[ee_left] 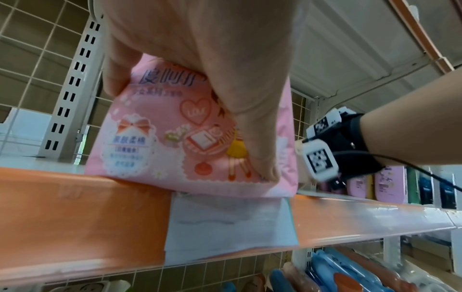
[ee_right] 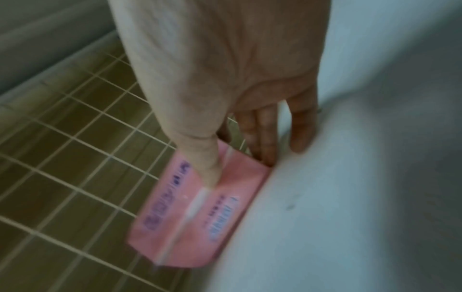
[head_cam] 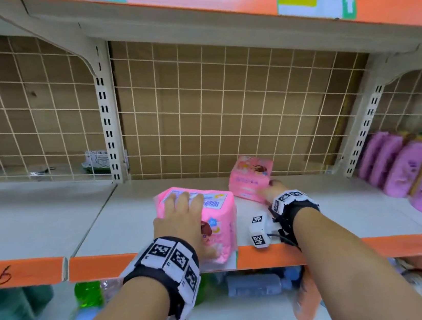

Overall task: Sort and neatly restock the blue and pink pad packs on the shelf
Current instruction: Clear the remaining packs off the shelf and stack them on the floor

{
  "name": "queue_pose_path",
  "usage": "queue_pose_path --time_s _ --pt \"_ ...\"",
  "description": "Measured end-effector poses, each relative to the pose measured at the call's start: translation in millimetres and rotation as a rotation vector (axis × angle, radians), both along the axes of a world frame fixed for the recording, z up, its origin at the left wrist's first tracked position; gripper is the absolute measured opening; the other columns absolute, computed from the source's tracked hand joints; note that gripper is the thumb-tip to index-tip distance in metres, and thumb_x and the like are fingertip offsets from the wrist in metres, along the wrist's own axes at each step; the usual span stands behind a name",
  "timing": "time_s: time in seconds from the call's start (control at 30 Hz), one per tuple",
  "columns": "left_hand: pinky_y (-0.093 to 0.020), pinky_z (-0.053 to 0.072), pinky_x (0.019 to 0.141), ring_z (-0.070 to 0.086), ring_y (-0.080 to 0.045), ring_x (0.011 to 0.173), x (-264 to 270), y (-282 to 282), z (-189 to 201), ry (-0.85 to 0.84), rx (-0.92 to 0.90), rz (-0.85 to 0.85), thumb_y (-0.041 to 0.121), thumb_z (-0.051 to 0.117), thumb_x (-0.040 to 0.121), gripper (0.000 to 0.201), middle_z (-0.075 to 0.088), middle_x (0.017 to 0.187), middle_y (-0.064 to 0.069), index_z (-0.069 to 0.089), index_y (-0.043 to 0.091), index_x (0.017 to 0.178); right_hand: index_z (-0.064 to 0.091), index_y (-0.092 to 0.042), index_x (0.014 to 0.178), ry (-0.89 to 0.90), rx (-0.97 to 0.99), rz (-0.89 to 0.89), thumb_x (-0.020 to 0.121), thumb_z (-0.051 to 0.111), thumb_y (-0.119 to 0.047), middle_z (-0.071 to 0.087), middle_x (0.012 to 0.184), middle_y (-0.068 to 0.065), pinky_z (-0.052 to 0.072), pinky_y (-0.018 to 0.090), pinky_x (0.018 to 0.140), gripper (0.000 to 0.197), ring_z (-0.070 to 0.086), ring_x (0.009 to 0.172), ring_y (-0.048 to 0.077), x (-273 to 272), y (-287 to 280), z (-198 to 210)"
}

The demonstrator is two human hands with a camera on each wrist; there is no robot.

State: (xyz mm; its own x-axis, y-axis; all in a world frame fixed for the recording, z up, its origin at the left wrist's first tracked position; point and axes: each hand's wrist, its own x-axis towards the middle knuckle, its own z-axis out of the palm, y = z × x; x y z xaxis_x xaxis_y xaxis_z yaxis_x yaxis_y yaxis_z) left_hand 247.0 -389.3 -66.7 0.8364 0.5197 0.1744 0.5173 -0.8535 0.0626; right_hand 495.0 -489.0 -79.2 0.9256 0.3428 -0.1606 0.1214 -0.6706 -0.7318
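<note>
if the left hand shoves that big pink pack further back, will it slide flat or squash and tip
The big pink pack looks soft: its film wrapper bulges and creases under the left hand, so it will probably squash a little. It overhangs the shelf's orange front edge, so it could tip forward if released. The smooth wrapper on the smooth shelf should slide easily.

A heart on the front pink pad pack (ee_left: 160,138) reads "LOVE", the orange shelf edge strip (head_cam: 20,272) bears a handwritten "-6", and the pack's other print is too blurred to read.
</note>
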Motion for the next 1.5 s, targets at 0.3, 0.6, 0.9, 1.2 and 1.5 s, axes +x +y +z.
queue_pose_path --time_s 0.3,0.6,0.9,1.2,1.5 --pt "-0.044 0.040 0.100 0.009 -0.026 0.139 5.2 -4.6 0.5 0.015 0.009 0.047 0.065 0.066 0.065 0.107 0.010 0.149 -0.002 0.006 0.024 0.143 0.033 -0.025 0.141 -0.512 -0.331 0.301 0.088 0.057 -0.032 0.038 0.141 0.016 0.036 0.038 0.105 0.059 0.041 0.127 0.033 -1.6 11.8 45.3" --pt "-0.042 0.040 0.100 0.008 -0.026 0.140 4.6 -6.8 0.7 0.021 -0.001 0.057 0.065 0.066 0.066 0.107 0.010 0.150 -0.002 0.005 0.026 0.144 0.018 -0.016 0.146 -0.346 -0.575 0.133 0.072 0.050 -0.074 0.014 0.154 0.014 0.019 0.052 0.111 0.099 0.015 0.140 0.039 -17.6 46.5 29.9" --pt "-0.046 0.037 0.102 0.004 -0.028 0.141 5.1 -5.2 0.5 0.045 -0.022 0.058 0.062 0.068 0.068 0.106 0.007 0.152 -0.004 0.004 0.024 0.144 0.028 -0.016 0.141 -0.395 -0.404 0.209 0.071 0.068 -0.042 0.042 0.138 0.014 0.040 0.039 0.102 0.084 0.044 0.123 0.033 -14.2 15.9 39.0" --pt "-0.047 0.038 0.102 0.006 -0.027 0.141 5.2 -7.9 6.2 0.077 -0.010 0.093 0.065 0.066 0.066 0.108 0.009 0.151 -0.003 0.004 0.025 0.145 0.056 -0.021 0.108 -0.167 -0.150 0.551 0.071 0.064 -0.023 0.059 0.102 -0.001 0.044 0.026 0.075 0.038 0.054 0.095 0.018 -30.3 -60.8 62.9" --pt "-0.046 0.040 0.100 0.011 -0.027 0.140 4.6 -14.7 7.3 0.086 0.012 0.106 0.058 0.071 0.068 0.105 0.013 0.150 -0.003 0.007 0.023 0.144 0.047 -0.017 0.127 -0.717 -0.299 0.471 0.066 0.069 -0.035 0.043 0.117 0.007 0.035 0.031 0.095 0.068 0.038 0.111 0.024 -79.6 -92.2 46.0"
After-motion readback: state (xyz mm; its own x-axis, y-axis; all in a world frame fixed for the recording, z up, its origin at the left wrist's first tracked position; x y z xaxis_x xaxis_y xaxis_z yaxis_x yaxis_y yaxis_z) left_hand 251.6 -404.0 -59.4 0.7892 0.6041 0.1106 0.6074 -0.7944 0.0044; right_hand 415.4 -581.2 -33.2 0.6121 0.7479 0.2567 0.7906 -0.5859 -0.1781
